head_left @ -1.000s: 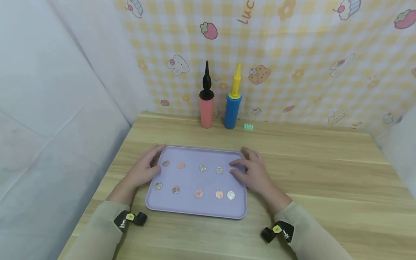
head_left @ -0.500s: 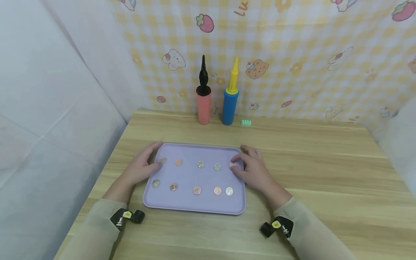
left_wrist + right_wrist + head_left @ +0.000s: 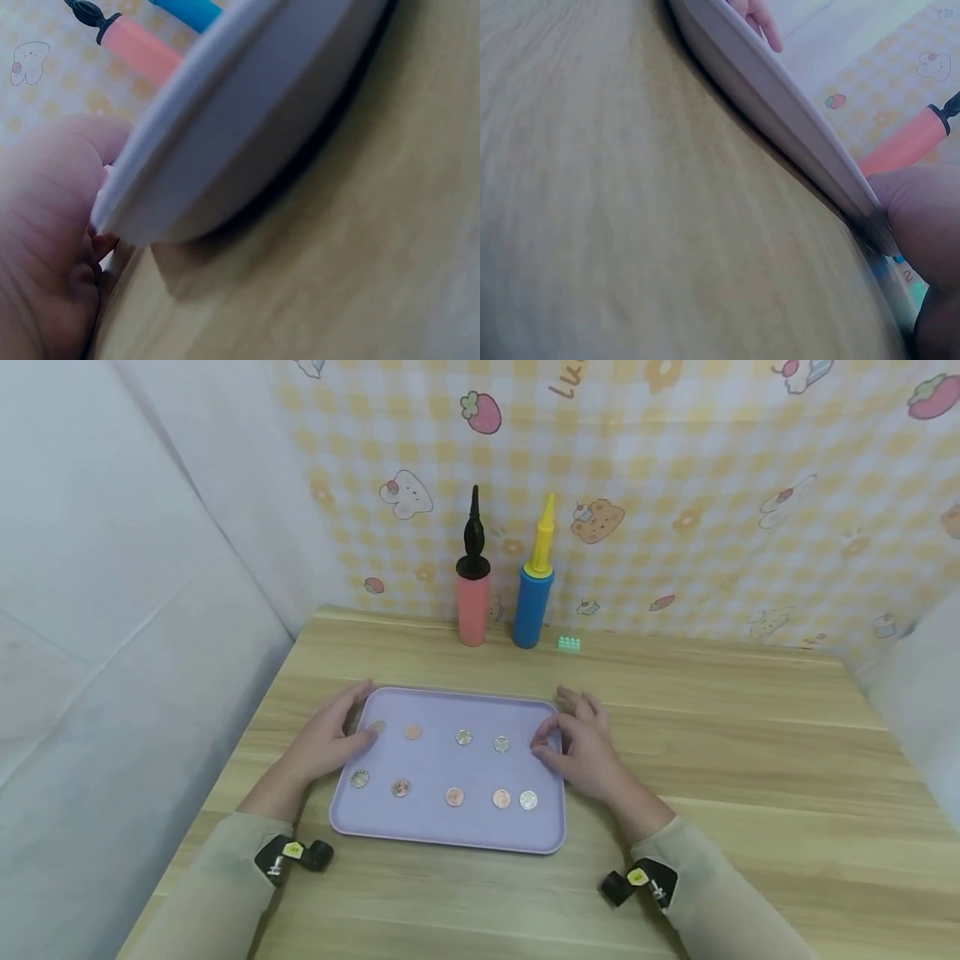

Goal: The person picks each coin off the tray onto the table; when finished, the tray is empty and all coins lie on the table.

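A lilac tray (image 3: 427, 839) holds two rows of coins on the table. My left hand (image 3: 326, 742) lies over its left edge, thumb inside and fingers at the outer side, with the thumb tip at a silver-coloured coin (image 3: 377, 725) it partly covers. My right hand (image 3: 588, 752) reaches over the right rim. Its thumb and index finger meet in a pinch where a copper coin lay; the coin is hidden by the fingertips. In the left wrist view the palm (image 3: 41, 202) is beside the tray's side wall (image 3: 217, 142). The right wrist view shows the hand (image 3: 930, 225) at the tray's rim.
Behind the tray stand a pink balloon pump (image 3: 472, 610) with a black nozzle and a blue balloon pump (image 3: 531, 610) with a yellow nozzle. Beside them lies a small green toy brick (image 3: 568, 643). A checked cloth (image 3: 675, 460) hangs at the back.
My right thumb and index finger have closed together over the copper coin, which is no longer visible. My left thumb has moved right onto the nearest coin. The view has shifted slightly.
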A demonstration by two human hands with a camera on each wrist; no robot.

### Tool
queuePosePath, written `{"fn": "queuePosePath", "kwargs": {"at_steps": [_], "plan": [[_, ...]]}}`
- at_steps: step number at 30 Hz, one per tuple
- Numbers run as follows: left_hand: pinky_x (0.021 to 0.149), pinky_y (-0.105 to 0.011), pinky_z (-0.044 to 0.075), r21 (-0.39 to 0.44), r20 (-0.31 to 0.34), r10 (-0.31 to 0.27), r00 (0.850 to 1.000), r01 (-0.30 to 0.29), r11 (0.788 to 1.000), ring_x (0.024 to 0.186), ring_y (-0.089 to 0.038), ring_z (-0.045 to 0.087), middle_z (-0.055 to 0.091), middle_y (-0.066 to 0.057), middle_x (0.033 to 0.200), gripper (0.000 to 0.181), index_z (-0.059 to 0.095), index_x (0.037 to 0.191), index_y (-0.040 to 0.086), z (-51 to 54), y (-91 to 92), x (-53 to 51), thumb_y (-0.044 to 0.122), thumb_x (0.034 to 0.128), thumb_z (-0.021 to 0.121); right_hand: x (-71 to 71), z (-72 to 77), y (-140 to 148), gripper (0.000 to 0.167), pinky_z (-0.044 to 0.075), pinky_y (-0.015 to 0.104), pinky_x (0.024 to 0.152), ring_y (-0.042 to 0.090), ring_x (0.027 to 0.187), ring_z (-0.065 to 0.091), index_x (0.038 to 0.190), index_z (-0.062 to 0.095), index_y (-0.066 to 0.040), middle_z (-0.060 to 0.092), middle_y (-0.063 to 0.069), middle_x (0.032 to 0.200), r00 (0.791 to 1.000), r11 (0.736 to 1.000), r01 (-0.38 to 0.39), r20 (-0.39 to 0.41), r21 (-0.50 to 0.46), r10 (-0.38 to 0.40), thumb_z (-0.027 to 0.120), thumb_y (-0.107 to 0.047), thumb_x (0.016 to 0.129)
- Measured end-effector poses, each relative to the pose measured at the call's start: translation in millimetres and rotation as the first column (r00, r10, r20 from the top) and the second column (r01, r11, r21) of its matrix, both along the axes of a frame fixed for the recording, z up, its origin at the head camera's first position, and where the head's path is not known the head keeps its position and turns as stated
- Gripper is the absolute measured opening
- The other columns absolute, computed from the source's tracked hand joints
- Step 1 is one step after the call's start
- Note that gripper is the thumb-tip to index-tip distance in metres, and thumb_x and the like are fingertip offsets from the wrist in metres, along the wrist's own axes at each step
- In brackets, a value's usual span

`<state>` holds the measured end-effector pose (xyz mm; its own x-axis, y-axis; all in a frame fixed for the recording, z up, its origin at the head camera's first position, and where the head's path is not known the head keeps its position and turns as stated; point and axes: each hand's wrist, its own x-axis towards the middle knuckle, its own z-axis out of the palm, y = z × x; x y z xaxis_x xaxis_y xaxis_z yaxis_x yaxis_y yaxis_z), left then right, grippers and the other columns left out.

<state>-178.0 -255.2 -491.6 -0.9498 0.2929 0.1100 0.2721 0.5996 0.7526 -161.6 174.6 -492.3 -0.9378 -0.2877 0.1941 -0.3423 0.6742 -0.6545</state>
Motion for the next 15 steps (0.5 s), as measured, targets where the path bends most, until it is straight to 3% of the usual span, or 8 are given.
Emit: {"fn": "queuePosePath", "kwargs": {"at_steps": [4, 9, 15], "plan": [[0.128, -0.06, 0.02, -0.012, -0.006, 0.005, 1.0, -0.005, 1.0, 0.157, -0.043, 0.028, 0.038, -0.024, 0.167, 0.079, 0.034, 0.164, -0.002, -0.2, -0.1, -0.4, 0.009, 0.0959, 0.073, 1.2, -1.9, 0.4, 0.02, 0.028, 0.057, 0.109, 0.038, 0.136, 0.035, 0.09, 0.074, -0.028, 0.06, 0.009, 0.141, 0.998, 0.999, -0.024, -0.057, -0.025, 0.022, 0.09, -0.016, 0.086], [0.128, -0.061, 0.02, -0.016, -0.015, 0.01, 1.0, -0.01, 1.0, 0.157, -0.044, 0.029, 0.038, -0.024, 0.167, 0.079, 0.035, 0.164, -0.002, -0.5, 0.4, 0.7, 0.011, 0.0955, 0.073, 0.1, -3.8, 0.4, 0.02, 0.035, 0.041, 0.092, 0.023, 0.106, 0.048, 0.094, 0.074, -0.024, 0.073, -0.008, 0.103, 0.989, 0.996, -0.087, -0.12, -0.037, 0.082, 0.089, -0.012, 0.087], [0.128, -0.061, 0.02, -0.014, -0.013, 0.005, 1.0, -0.006, 1.0, 0.157, -0.044, 0.029, 0.038, -0.024, 0.167, 0.079, 0.034, 0.164, -0.002, 0.1, 0.9, 0.7, 0.011, 0.0962, 0.073, 0.6, -3.9, 0.4, 0.016, 0.042, 0.041, 0.089, 0.022, 0.104, 0.054, 0.106, 0.083, -0.018, 0.077, -0.007, 0.101, 0.976, 0.994, -0.111, -0.191, -0.01, 0.107, 0.086, -0.014, 0.091]]}}
